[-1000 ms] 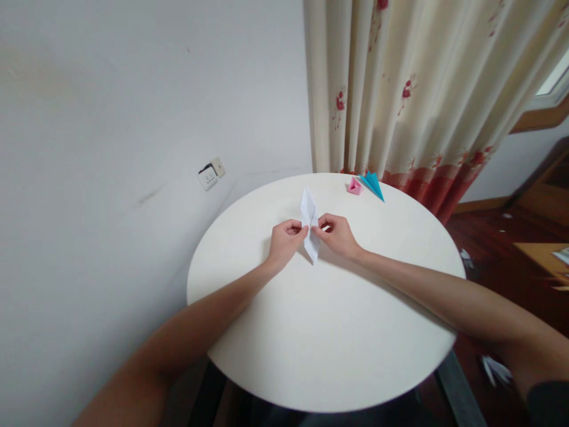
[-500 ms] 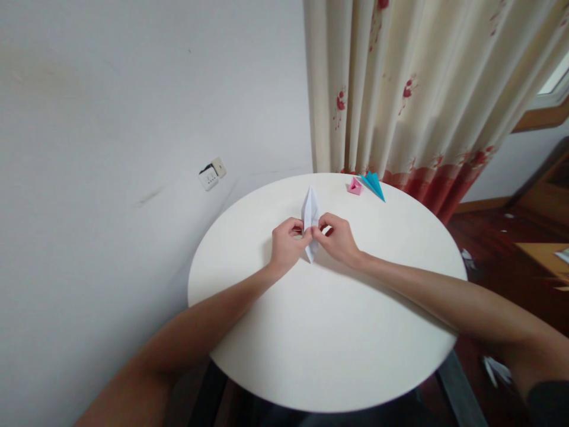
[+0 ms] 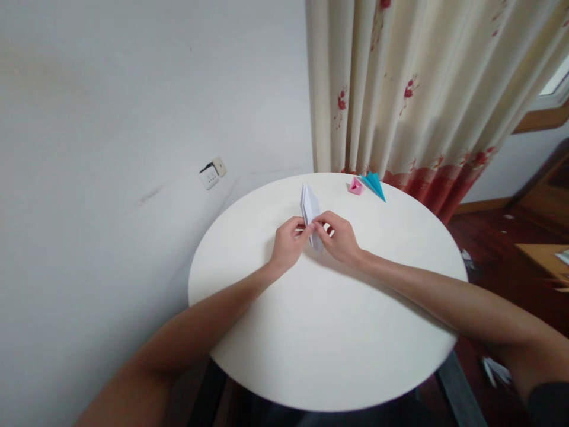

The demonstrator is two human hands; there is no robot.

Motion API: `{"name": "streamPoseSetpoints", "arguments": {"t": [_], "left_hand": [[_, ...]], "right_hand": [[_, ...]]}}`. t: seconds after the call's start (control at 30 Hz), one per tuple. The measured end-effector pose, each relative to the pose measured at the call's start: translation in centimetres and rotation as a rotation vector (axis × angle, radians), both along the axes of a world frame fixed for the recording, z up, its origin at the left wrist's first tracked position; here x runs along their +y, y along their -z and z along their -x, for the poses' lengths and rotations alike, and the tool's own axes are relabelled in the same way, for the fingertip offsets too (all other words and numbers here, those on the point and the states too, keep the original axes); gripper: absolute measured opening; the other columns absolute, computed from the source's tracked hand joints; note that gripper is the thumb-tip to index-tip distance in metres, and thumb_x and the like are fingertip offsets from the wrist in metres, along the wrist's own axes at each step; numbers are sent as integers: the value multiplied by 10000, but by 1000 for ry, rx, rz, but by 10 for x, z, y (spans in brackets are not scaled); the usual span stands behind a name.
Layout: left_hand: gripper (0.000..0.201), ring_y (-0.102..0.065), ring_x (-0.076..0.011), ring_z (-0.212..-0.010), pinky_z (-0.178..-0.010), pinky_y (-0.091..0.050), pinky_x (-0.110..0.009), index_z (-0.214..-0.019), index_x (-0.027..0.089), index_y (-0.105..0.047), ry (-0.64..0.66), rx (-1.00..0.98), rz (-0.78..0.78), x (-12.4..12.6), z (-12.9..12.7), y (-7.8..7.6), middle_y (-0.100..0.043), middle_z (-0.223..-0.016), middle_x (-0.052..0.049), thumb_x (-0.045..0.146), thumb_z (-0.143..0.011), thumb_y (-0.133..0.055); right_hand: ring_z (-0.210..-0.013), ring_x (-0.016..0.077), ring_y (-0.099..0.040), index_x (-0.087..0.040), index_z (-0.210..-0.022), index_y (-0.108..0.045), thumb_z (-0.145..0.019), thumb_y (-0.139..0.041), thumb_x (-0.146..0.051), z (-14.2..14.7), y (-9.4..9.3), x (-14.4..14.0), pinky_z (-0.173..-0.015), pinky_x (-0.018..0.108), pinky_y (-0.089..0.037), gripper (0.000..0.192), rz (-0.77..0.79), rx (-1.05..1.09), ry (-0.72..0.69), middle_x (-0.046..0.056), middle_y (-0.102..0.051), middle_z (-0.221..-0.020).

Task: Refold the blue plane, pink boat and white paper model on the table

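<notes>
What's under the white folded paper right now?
The round white table lies beneath the white folded paper. Left hand and right hand cover its near end.

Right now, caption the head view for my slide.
Both hands pinch a folded white paper piece on a round white table.

Both arms reach forward, left hand point(image 3: 288, 242) and right hand point(image 3: 340, 238) meeting fingertip to fingertip.
</notes>
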State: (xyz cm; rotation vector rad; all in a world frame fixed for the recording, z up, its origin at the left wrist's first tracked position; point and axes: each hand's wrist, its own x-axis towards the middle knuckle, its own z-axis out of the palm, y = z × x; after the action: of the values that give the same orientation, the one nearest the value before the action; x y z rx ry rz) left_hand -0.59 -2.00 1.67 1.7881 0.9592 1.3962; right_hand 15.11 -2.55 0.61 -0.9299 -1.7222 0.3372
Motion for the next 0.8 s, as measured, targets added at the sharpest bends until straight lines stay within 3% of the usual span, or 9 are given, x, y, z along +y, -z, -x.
{"name": "streamPoseSetpoints", "arguments": {"t": [0.1,0.17,0.3,0.37,0.6,0.8], "left_hand": [[198,-624,-163,-743,-700,-487,-258,-813,178,-676,-41,-36,52,7,2,3,-681,-787,-20,375,-814,-692],[192,-625,-160,-728,-694,-485,-260,-809,180,-662,-36,-51,62,9,3,6,-678,-775,-13,371,-827,-674],[175,-629,-161,-740,-687,-485,-259,-796,185,-633,-19,-79,56,11,2,9,-677,-786,-14,352,-826,-676],[162,-631,-161,-759,-696,-486,-260,-810,184,-627,-4,-98,51,11,2,10,-684,-816,-21,336,-819,-684],[252,-628,-167,-791,-729,-469,-267,-889,169,-644,70,-163,118,13,3,10,-679,-840,-34,393,-798,-713],[278,-606,-148,-779,-700,-450,-243,-954,163,-659,147,-190,166,15,5,14,-673,-870,-34,397,-816,-717]], "right_hand": [[-792,193,-631,-260,-1179,-601,-909,-552,-297,0,-1,-1,-672,309,-486,277,36,67,-48,40,-701,-961],[-769,195,-641,-264,-1249,-557,-882,-596,-310,0,-1,1,-673,314,-492,371,75,144,-62,29,-712,-917],[-729,198,-633,-212,-874,-681,-829,-647,-360,-2,1,12,-642,308,-479,159,167,249,-53,42,-715,-811],[-708,191,-616,-196,-756,-682,-809,-652,-377,-3,4,19,-636,306,-470,190,217,280,-73,43,-708,-777],[-635,140,-531,-189,-714,-639,-760,-687,-474,-4,9,26,-606,280,-432,292,459,407,-289,0,-617,-685],[-635,121,-502,-187,-724,-616,-712,-743,-504,-3,7,24,-615,266,-414,342,486,468,-375,-16,-590,-694]]}}
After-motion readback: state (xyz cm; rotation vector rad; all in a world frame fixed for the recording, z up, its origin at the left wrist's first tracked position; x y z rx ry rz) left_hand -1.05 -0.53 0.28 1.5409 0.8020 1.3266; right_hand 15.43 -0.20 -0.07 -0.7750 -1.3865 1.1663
